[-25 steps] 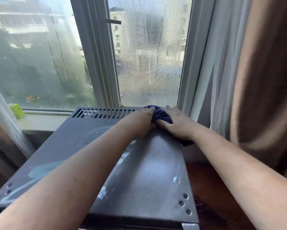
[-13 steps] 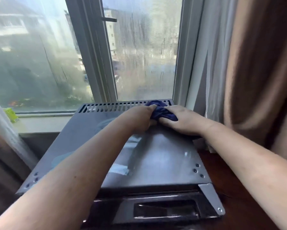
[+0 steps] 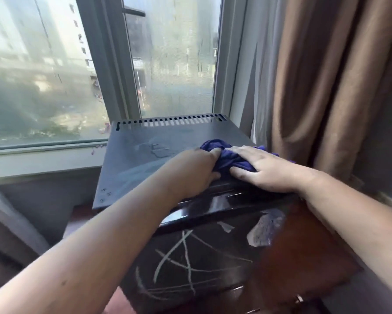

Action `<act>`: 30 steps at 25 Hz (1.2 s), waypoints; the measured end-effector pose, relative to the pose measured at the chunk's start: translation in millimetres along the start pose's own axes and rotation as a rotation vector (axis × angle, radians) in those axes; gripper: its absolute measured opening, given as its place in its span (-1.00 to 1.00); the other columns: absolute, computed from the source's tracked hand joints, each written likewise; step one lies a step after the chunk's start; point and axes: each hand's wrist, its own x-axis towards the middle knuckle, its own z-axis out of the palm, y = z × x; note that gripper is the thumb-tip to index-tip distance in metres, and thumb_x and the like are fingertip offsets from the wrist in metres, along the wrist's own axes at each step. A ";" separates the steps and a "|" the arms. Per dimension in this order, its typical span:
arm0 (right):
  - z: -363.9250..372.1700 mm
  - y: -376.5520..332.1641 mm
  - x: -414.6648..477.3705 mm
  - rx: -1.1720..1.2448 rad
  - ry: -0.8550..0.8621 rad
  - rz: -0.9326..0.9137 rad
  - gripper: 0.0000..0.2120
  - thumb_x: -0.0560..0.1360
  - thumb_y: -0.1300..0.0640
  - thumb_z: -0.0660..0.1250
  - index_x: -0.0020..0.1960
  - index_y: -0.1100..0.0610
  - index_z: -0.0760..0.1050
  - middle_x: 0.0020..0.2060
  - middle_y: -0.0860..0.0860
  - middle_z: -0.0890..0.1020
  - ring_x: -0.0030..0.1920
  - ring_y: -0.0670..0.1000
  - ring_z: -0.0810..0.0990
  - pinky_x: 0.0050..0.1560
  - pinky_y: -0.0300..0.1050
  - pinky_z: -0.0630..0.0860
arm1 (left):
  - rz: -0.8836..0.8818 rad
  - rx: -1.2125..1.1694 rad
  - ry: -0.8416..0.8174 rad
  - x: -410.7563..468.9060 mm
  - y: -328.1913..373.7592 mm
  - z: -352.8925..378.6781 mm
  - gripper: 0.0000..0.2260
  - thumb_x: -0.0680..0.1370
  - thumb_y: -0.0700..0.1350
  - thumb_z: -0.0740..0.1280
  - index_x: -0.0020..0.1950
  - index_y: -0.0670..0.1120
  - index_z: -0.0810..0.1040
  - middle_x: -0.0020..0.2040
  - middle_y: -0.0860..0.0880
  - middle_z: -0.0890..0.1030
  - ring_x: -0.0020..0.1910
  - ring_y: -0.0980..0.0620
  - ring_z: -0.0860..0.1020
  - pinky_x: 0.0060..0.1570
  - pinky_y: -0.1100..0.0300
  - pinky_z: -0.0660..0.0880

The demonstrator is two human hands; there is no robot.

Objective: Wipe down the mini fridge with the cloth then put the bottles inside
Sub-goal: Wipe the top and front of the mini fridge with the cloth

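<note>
Clearly mid-wipe — left hand (image 3: 197, 171) clenches the cloth (image 3: 230, 158), right hand (image 3: 266, 172) presses it with flat fingers (image 3: 243, 151) on the fridge (image 3: 167, 137) — front probably next.

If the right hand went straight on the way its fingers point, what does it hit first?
Likely the blue cloth, which the right hand presses; just past it, the left hand gripping the same cloth on the mini fridge top.

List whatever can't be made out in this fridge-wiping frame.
Head view:
- Bottles: none in frame.
- Inside of the dark grey metal mini fridge: hidden behind its glossy black front.
- Crumpled blue cloth: partly covered by left hand and right hand.
- Street outside: blurred by streaked window glass.
- Fridge base: cut off by bottom edge.
</note>
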 end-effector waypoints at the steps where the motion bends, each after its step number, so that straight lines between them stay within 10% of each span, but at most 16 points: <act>1: 3.0 -10.2 -3.1 0.001 0.002 0.005 -0.20 0.44 -0.50 0.08 0.61 -0.22 0.17 0.58 -0.14 0.33 0.59 -0.13 0.23 0.63 -0.01 0.13 | 0.005 -0.011 0.021 -11.2 -3.6 0.5 -0.54 0.65 0.04 0.28 0.49 -0.11 0.34 0.23 -0.19 0.64 0.20 -0.26 0.57 0.09 0.02 0.48; 14: 52.1 -170.2 71.5 -0.039 -0.050 -0.218 -0.31 0.61 -0.33 0.16 0.66 -0.13 0.10 0.65 -0.09 0.22 0.65 -0.06 0.12 0.64 -0.06 0.00 | -0.312 -0.140 0.075 -128.4 -124.5 -6.4 -0.51 0.65 0.00 0.28 0.57 0.07 0.29 0.25 -0.14 0.66 0.20 -0.21 0.59 0.22 -0.01 0.50; 30: 45.0 -131.2 238.3 -0.039 -0.111 -0.241 -0.32 0.64 -0.31 0.10 0.67 -0.07 0.08 0.66 -0.01 0.20 0.65 0.02 0.12 0.65 0.04 0.00 | -0.501 -0.199 0.113 -5.3 -221.7 7.5 -0.43 0.61 -0.06 0.33 0.62 0.05 0.27 0.43 -0.12 0.57 0.38 -0.19 0.53 0.37 -0.02 0.43</act>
